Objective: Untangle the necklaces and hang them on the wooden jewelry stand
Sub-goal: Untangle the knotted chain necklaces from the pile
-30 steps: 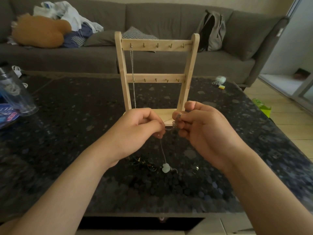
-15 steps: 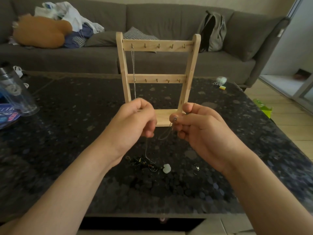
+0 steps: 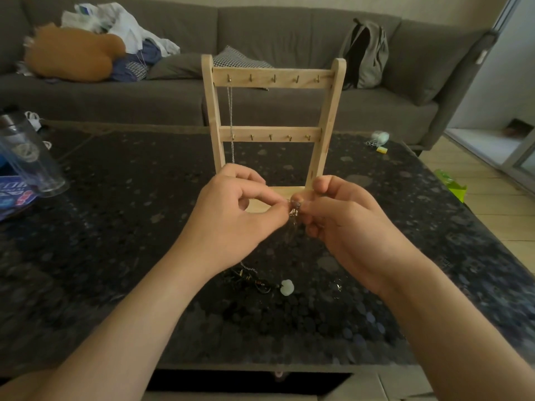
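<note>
The wooden jewelry stand (image 3: 273,78) stands upright mid-table, with two hook rails. One silver chain necklace (image 3: 230,117) hangs from the top rail's leftmost hook. In front of the stand's base, my left hand (image 3: 236,211) and my right hand (image 3: 341,218) meet and both pinch the clasp end of a thin silver necklace (image 3: 293,211). Its chain droops below my fingers toward the table. A pale white pendant (image 3: 287,287) lies on the table beside a dark tangle of necklaces (image 3: 254,280).
The dark speckled table (image 3: 130,227) carries a clear plastic bottle (image 3: 31,163) and a blue packet (image 3: 14,195) at the left, and small items (image 3: 379,140) at the far right. A grey sofa (image 3: 275,33) with clothes and a backpack (image 3: 366,53) sits behind.
My hands first spread apart a little, then closed together again at the clasp. The white pendant, hanging just above the table a second ago, now lies on it.
</note>
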Demonstrator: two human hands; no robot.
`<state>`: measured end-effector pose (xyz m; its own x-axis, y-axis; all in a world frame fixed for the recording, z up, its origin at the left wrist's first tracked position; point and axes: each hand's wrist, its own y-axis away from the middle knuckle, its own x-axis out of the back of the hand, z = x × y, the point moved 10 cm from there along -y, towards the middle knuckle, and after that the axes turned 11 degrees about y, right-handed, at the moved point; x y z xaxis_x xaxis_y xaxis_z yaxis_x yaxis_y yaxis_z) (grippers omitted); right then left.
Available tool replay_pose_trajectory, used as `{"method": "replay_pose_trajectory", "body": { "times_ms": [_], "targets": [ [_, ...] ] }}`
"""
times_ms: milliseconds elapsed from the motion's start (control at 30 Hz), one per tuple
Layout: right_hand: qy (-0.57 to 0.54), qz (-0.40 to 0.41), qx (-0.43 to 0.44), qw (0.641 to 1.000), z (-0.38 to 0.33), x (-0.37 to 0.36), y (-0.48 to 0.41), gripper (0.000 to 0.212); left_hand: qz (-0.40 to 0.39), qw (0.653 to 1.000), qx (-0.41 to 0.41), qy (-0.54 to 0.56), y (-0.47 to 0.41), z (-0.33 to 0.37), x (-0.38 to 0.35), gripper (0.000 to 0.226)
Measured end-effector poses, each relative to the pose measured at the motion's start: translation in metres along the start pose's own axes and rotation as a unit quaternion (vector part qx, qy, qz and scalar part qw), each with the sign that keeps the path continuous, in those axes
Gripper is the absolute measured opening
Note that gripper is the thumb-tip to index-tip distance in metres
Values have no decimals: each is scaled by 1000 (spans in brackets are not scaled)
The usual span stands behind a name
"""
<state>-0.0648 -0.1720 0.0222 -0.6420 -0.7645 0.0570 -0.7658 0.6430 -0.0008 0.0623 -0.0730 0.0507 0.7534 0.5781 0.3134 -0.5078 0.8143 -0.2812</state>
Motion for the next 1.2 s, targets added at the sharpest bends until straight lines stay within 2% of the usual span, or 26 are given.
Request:
{"method": "replay_pose_trajectory", "body": {
  "times_ms": [167, 367, 700, 800, 933, 1200],
  "targets": [
    [52, 16, 19, 998, -3, 2, 1, 25, 23, 997, 51, 58, 1, -12, 0, 3],
    [109, 27, 36, 993, -5, 1, 2, 23, 17, 997, 59, 52, 0, -17, -2, 5],
    [144, 38, 55, 987, -9, 0, 4, 20, -33, 996, 81, 33, 4, -16, -22, 23],
    [156, 47, 68, 984, -11, -2, 5, 22, -67, 991, 106, 38, 8, -19, -31, 27],
    [143, 66, 83, 984, -15, -1, 6, 22, -72, 983, 150, 81, 10, -28, -33, 31],
    [136, 91, 13, 986, 0, 6, 6, 14, -49, 985, 142, 90, 8, -28, -28, 28]
  ]
}}
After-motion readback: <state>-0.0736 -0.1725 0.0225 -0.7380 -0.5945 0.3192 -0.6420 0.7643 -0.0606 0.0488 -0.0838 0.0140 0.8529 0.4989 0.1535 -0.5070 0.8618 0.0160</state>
